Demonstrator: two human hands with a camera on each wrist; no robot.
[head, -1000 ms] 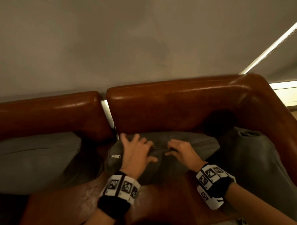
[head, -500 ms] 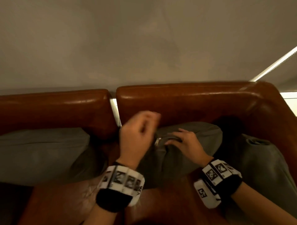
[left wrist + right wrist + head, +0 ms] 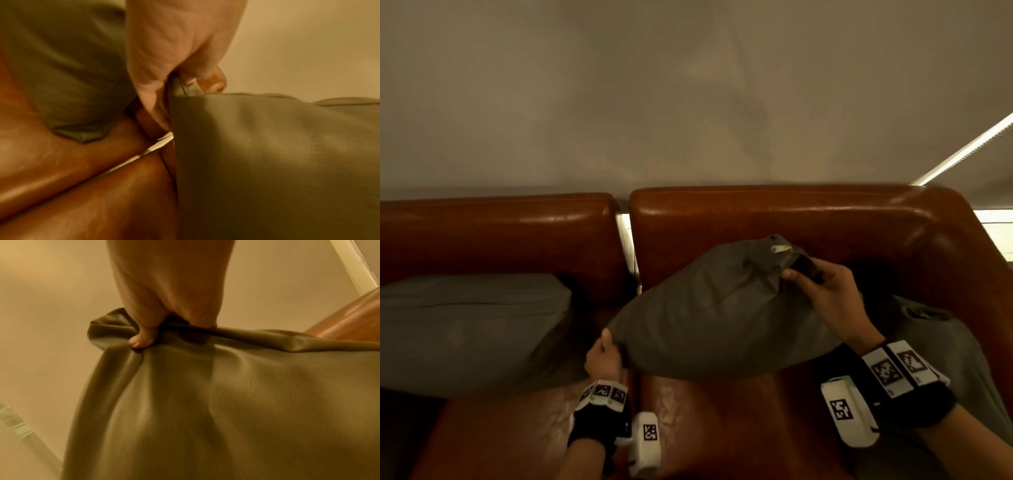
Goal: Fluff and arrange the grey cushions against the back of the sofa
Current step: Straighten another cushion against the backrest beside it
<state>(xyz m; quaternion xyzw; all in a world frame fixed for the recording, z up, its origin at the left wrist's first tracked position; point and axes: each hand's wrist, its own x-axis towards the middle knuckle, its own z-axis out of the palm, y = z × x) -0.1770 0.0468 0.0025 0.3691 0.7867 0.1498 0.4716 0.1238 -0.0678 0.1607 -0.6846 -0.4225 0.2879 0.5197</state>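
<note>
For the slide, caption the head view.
Both hands, left hand and right hand, lift a grey cushion above the brown leather sofa.

Glossy leather sofa, matt grey cushions.
The brown leather sofa (image 3: pixel 774 219) is smooth and shiny, with bright highlights along its back's top edge and fine creases on the seat. The raised grey cushion (image 3: pixel 715 315) has a matt, finely grained, leather-like cover that wrinkles softly; a small metal zip pull (image 3: pixel 779 248) glints at its top corner. The flat grey cushion (image 3: pixel 465 325) at the left end looks matt and smooth.
</note>
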